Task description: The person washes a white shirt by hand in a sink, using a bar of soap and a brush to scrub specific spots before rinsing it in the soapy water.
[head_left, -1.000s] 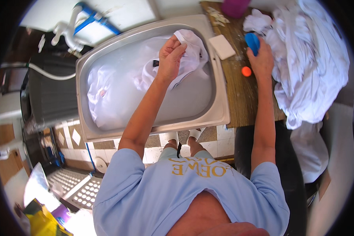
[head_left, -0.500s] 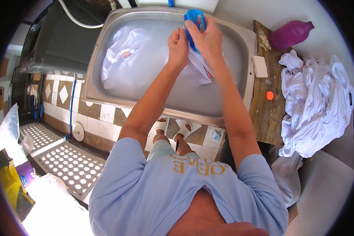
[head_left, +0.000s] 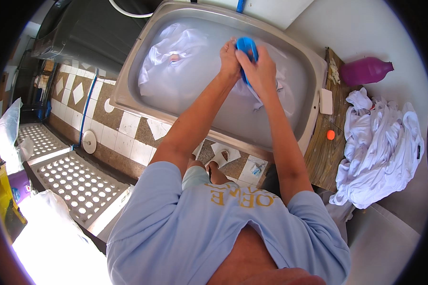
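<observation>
1. The work looks partway through: a white cloth (head_left: 254, 95) is in hand under the blue brush (head_left: 246, 46), over the right half of the sink (head_left: 142, 112), near the centre top of the frame.
2. The right hand (head_left: 264, 71) is wrapped around the brush. The left hand (head_left: 229, 61), just beside it, is narrowed, fingers curled in, apparently gripping the cloth; the brush and fingers hide the exact hold.
3. A second garment (head_left: 176, 47) soaks in the sink's left part, upper left of centre, with neither hand on it. It probably remains to be handled, though its cleanness cannot be judged.
4. At the right of the frame lies a pile of white laundry (head_left: 380, 152). Whether it is finished or waiting, the view does not tell.
5. The sink is smooth, dull metal, a rectangle with rounded corners; the water (head_left: 238, 118) is milky and greyish. The cloths look thin and soft, the soaking one puffed and crumpled, the pile falling in loose, limp folds.
6. The brush looks like hard, glossy plastic, with a looped handle; its bristles are not visible.
7. On the grained wooden bench (head_left: 318, 161), right of the sink, sit a pale, blocky bar (head_left: 325, 101), a small round orange cap (head_left: 330, 135) and a shiny, rounded purple bottle (head_left: 366, 71).
</observation>
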`<action>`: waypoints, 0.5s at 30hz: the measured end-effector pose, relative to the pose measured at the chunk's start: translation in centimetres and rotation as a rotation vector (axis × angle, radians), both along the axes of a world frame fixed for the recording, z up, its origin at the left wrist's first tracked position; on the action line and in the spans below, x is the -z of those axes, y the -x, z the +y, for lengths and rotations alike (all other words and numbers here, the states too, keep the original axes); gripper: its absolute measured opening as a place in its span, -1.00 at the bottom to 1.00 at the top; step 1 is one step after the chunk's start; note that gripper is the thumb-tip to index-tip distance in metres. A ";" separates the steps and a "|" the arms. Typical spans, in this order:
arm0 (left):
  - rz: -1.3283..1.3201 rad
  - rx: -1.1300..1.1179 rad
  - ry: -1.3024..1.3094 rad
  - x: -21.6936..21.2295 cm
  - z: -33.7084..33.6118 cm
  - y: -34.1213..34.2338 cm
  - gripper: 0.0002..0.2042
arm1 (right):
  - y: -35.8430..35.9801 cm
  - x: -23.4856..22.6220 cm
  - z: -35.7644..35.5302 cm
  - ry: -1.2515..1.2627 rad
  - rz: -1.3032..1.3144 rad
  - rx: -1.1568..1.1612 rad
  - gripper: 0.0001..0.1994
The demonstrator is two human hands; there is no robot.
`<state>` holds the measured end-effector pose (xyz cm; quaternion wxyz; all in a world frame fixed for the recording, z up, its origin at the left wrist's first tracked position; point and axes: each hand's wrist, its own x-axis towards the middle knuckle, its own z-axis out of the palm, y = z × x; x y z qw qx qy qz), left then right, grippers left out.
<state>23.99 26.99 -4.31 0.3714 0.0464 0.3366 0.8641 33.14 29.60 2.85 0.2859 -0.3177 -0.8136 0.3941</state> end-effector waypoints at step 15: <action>-0.063 0.106 0.031 -2.5 0.9 0.5 -0.75 | -5.9 4.3 1.0 0.212 0.089 0.016 -0.63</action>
